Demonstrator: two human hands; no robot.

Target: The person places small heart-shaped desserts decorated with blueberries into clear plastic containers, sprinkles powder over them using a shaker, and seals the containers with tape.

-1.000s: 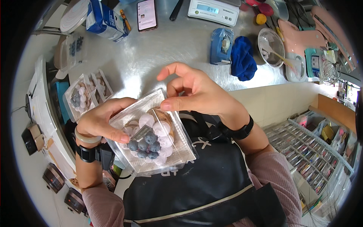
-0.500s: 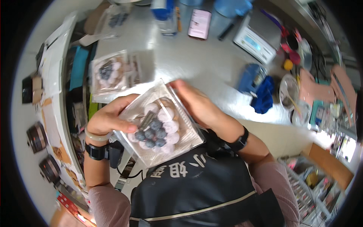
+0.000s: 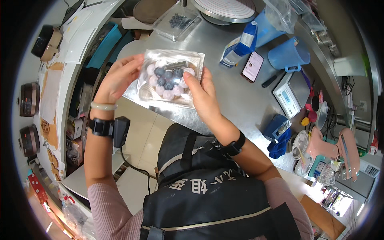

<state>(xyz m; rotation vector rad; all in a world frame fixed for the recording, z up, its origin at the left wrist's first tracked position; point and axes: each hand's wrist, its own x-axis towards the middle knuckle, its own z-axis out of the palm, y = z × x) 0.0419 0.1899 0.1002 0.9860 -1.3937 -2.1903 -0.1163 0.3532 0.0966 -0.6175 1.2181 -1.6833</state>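
A clear square plastic box [image 3: 142, 90] is in front of me near the table's left corner. Through its lid shows a round cake [image 3: 168, 94] ringed with pale pink dollops, with blueberries [image 3: 169, 85] in the middle and a small grey strip on top. My right hand [image 3: 206, 94] grips the box by its right side, thumb over the lid and fingers partly hidden at the edge. At the opposite side my left hand [image 3: 120, 78] has its fingers stretched out, the tips at the box's left edge. Whether another box lies beneath is hidden.
A clear tub of blueberries [image 3: 176, 24] and a cake turntable [image 3: 226, 8] stand at the back. Rightward are a blue carton [image 3: 240, 46], phone [image 3: 253, 67], blue jug [image 3: 289, 55], scale [image 3: 287, 96] and pink mixer [image 3: 324, 144]. A crowded shelf [image 3: 82, 44] runs along the left.
The boxed cake has moved away from my body toward the table's left corner. My left thumb has come off the lid; my right thumb now lies on it. The view has shifted and turned.
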